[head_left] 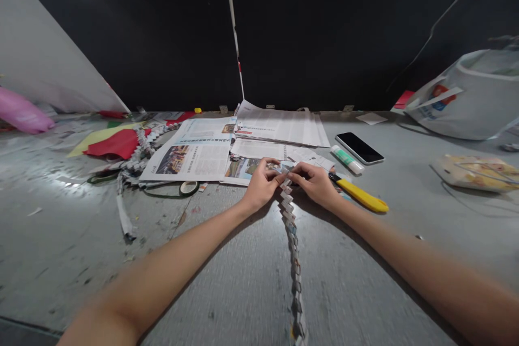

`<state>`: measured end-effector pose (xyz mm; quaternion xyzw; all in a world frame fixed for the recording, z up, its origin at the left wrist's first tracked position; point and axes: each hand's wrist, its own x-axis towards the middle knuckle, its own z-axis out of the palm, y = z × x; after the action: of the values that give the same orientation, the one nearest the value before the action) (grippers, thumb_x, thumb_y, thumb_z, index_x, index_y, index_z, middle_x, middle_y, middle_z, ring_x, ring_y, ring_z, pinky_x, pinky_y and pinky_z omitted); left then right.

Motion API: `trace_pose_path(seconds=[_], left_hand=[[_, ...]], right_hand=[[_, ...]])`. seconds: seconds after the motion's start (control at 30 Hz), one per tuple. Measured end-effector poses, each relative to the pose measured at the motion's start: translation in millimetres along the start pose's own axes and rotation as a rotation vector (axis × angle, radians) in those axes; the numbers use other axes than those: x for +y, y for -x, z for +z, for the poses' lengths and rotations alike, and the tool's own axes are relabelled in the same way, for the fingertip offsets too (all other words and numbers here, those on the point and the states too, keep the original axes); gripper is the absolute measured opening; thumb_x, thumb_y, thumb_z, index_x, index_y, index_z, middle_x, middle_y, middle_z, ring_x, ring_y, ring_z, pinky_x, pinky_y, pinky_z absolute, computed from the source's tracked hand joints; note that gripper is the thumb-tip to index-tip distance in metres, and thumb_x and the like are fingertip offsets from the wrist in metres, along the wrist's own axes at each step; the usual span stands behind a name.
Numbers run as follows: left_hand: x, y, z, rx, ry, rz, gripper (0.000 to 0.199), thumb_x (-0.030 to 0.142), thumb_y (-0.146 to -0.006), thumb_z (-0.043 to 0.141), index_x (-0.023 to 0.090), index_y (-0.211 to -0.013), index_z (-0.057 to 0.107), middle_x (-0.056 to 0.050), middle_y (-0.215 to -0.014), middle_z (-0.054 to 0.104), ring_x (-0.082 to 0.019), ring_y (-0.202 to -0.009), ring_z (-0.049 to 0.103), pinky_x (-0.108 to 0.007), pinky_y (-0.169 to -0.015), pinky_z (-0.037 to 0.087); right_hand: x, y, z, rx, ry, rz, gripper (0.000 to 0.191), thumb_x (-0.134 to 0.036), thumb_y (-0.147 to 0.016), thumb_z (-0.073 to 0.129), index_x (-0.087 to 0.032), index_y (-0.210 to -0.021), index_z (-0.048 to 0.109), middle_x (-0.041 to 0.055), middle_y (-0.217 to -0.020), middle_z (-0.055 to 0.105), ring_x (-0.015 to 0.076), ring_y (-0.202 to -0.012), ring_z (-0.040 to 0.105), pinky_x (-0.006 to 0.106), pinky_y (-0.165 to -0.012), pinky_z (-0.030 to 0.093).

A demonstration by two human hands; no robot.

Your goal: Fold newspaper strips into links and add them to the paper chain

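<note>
A long zigzag chain of folded newspaper strips (288,206) runs from between my hands down the grey table toward me. My left hand (263,183) pinches its far end, thumb and fingertips together. From the other side, my right hand (314,181) is closed on the same end, its fingertips almost meeting the left ones. The small folds right at the fingertips are partly hidden. Just beyond both hands lie printed newspaper sheets (239,168). A yellow utility knife (360,194) rests beside my right hand, with a green and white glue stick (347,159) behind it.
A black-screened phone (360,148) lies right of the newspaper stack (279,121). At left are red paper (115,144), another folded chain (140,154) and a tape roll (188,188). A white bag (466,97) and a wrapped packet (476,172) sit at right. A black panel (324,32) closes off the back.
</note>
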<state>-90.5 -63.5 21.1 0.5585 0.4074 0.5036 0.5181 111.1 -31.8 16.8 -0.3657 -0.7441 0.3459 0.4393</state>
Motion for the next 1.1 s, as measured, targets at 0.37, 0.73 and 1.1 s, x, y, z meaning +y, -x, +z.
trace_pose_path(seconds=[0.37, 0.73, 1.1], left_hand=[[-6.4, -4.3, -2.7, -0.055, -0.019, -0.045, 0.066, 0.061, -0.087, 0.087, 0.022, -0.124, 0.049, 0.006, -0.067, 0.065, -0.018, -0.056, 0.069, -0.026, -0.057, 0.047], [-4.2, -4.6, -3.3, -0.061, 0.061, -0.057, 0.069, 0.061, -0.083, 0.091, 0.022, -0.123, 0.050, 0.004, -0.071, 0.071, -0.017, -0.057, 0.071, -0.027, -0.061, 0.051], [-1.9, -4.1, -3.7, -0.054, 0.030, -0.067, 0.069, 0.062, -0.084, 0.090, 0.020, -0.124, 0.052, 0.002, -0.072, 0.072, -0.018, -0.058, 0.072, -0.028, -0.061, 0.051]], right_hand=[[3.8, -0.7, 1.2, 0.003, 0.084, -0.011, 0.033, -0.049, -0.097, 0.073, -0.024, -0.077, 0.061, -0.0002, -0.069, 0.067, 0.0183, -0.065, 0.060, 0.032, -0.065, 0.047], [3.5, 2.1, -0.2, -0.072, -0.112, -0.087, 0.029, -0.049, -0.104, 0.072, -0.028, -0.124, 0.072, 0.0089, -0.118, 0.079, 0.0266, -0.106, 0.077, 0.043, -0.096, 0.063], [-1.8, -0.1, -0.5, -0.021, -0.142, 0.023, 0.028, -0.050, -0.095, 0.081, -0.024, -0.104, 0.078, 0.0068, -0.098, 0.081, 0.0246, -0.091, 0.077, 0.042, -0.088, 0.064]])
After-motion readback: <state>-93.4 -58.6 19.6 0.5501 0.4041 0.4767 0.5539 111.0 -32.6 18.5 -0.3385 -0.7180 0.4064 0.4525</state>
